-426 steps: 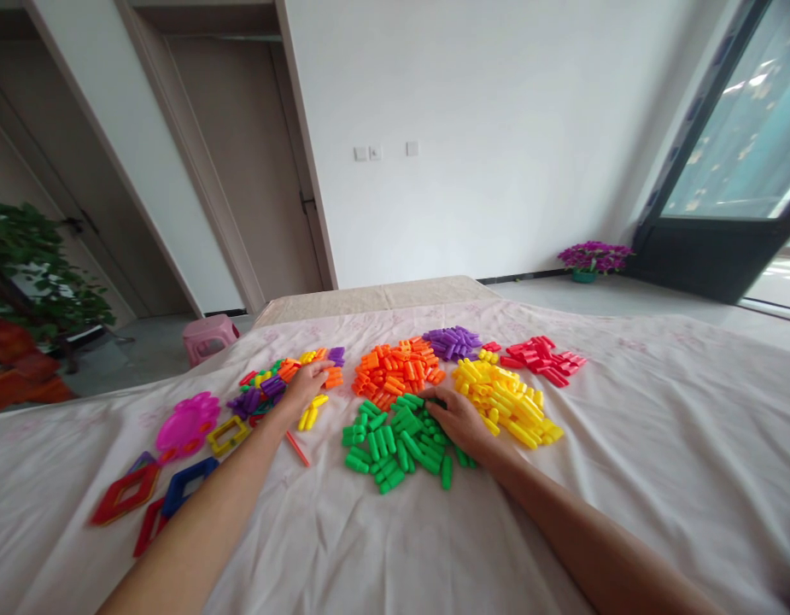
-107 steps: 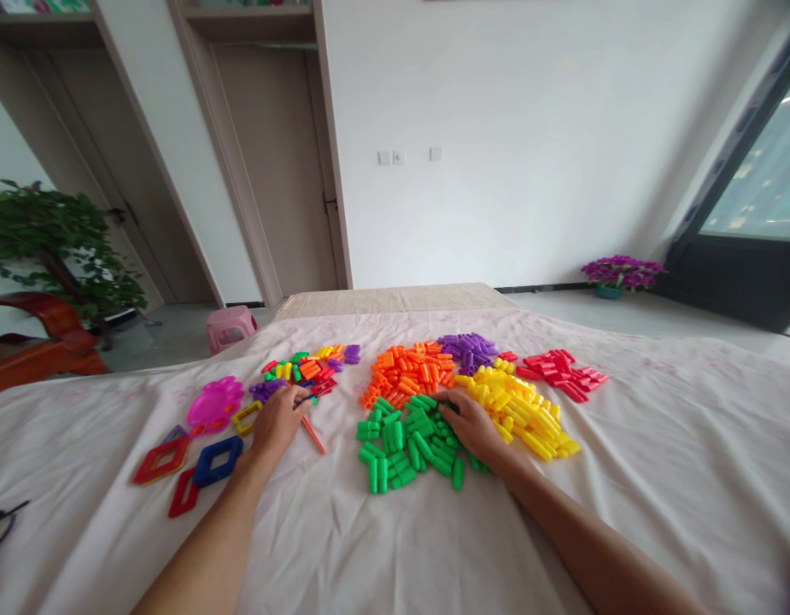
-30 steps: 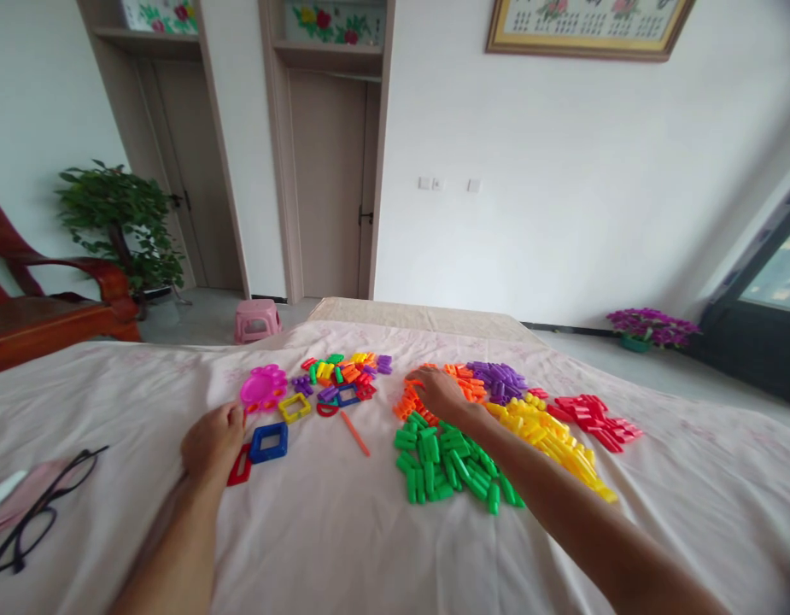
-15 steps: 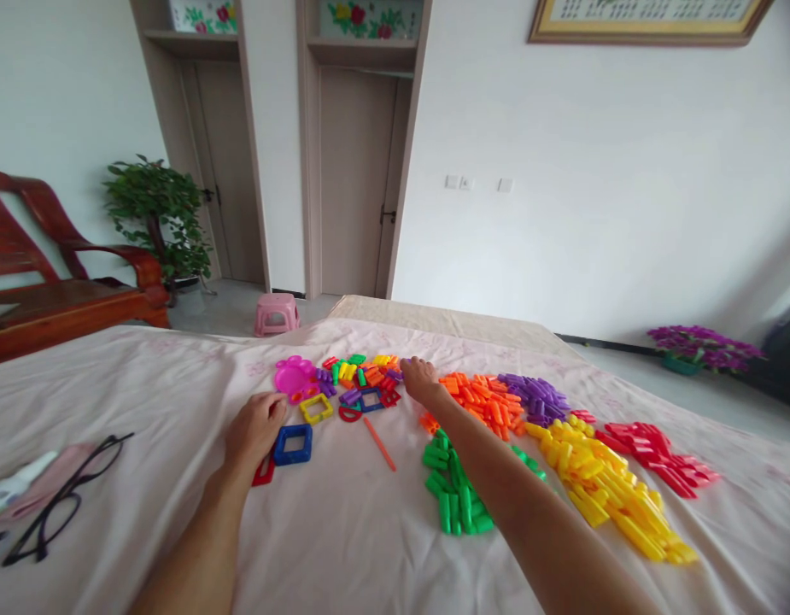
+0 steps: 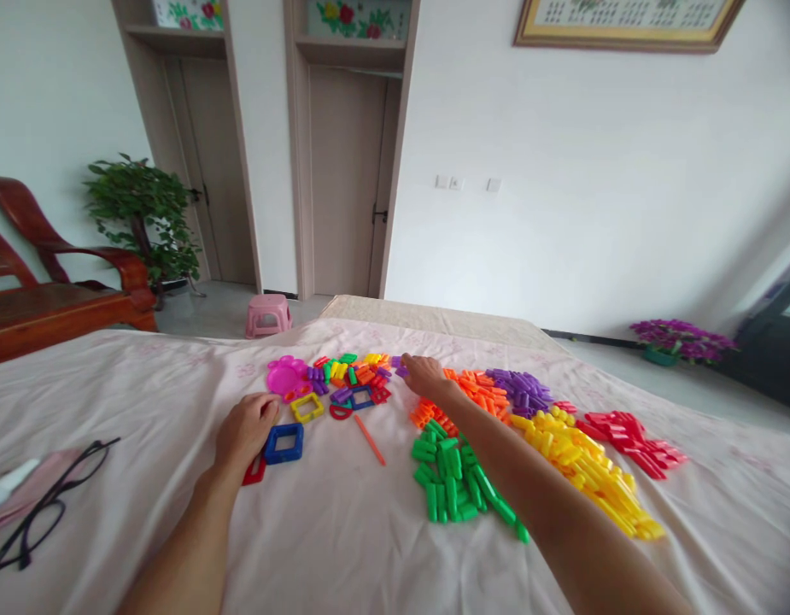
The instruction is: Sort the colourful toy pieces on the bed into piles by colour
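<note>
The green pieces (image 5: 449,478), short glossy plastic tubes, lay in a loose heap on the near side, some side by side; the orange pile (image 5: 485,398) sat just beyond, partly hidden; the yellow pile (image 5: 583,465) sprawled to their right, the purple pile (image 5: 521,391) lay at the orange's far right, and the red pile (image 5: 634,442) lay farthest right; the multicoloured cluster (image 5: 351,373) was scattered leftward; nearer, a hollow blue square frame (image 5: 284,457) lay flat beside a partly covered red frame (image 5: 255,471).

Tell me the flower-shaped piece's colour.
The flower-shaped piece is bright pink; the head view shows it.
</note>
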